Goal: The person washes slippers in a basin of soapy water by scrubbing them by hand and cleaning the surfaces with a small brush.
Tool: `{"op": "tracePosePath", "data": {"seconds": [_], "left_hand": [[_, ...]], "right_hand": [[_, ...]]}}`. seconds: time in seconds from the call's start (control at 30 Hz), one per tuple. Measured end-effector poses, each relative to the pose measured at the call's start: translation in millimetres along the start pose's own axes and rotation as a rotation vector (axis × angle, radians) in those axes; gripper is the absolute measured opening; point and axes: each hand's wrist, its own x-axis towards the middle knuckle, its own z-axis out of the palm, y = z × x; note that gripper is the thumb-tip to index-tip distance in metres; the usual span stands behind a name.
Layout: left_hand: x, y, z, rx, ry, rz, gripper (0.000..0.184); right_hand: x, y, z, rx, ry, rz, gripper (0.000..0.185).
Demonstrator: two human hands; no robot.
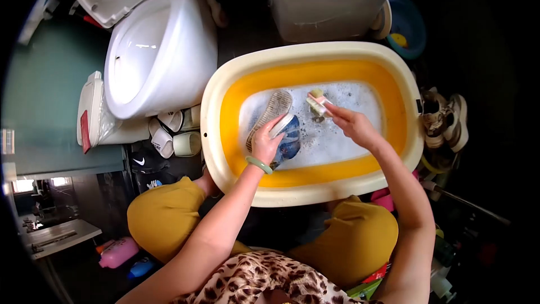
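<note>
My left hand [266, 142] is closed on a blue shoe [289, 138] with a white sole edge, held low over soapy water. Behind it another shoe [278, 104] lies in the water with its worn, patterned sole facing up. Closed around a scrub brush [318, 103], my right hand [353, 124] is at the right of the shoes, and the brush is apart from them. Grey suds and dark specks float around the brush. All of this is inside a cream-rimmed yellow tub [310, 192]. A pale green bangle circles my left wrist.
A white toilet [188, 39] with raised lid stands at the left, beside a white bin [109, 124]. Slippers [185, 143] lie by the tub's left side, sneakers [444, 118] by its right. Behind are a grey container [326, 0] and a blue basin [413, 25].
</note>
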Motion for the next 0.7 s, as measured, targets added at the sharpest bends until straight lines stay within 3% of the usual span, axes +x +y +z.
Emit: {"op": "tracePosePath", "data": {"seconds": [0.07,0.1,0.2,0.33,0.47,0.6,0.7], "left_hand": [[-7,-8,-6,-0.076,0.015,-0.018,0.048],[-9,-9,-10,0.044,0.075,-0.028,0.047],[-23,-11,-13,0.172,0.207,0.008,0.044],[-45,2,-23,0.239,0.319,-0.048,0.039],[-53,18,-21,0.166,0.289,-0.091,0.034],[-43,-8,-8,0.045,0.330,-0.166,0.034],[-44,-16,-10,0.041,0.385,-0.058,0.037]], "right_hand": [[-13,-37,-7,-0.123,0.004,-0.171,0.035],[-18,-50,-5,-0.203,0.000,-0.242,0.036],[-40,-89,14,-0.516,-0.065,-0.284,0.037],[-51,-106,77,-0.428,0.073,-0.411,0.035],[-65,-89,135,-0.561,0.231,-0.416,0.034],[-17,-95,138,-0.276,0.345,-0.197,0.034],[10,-100,123,-0.318,0.306,-0.132,0.036]]}}
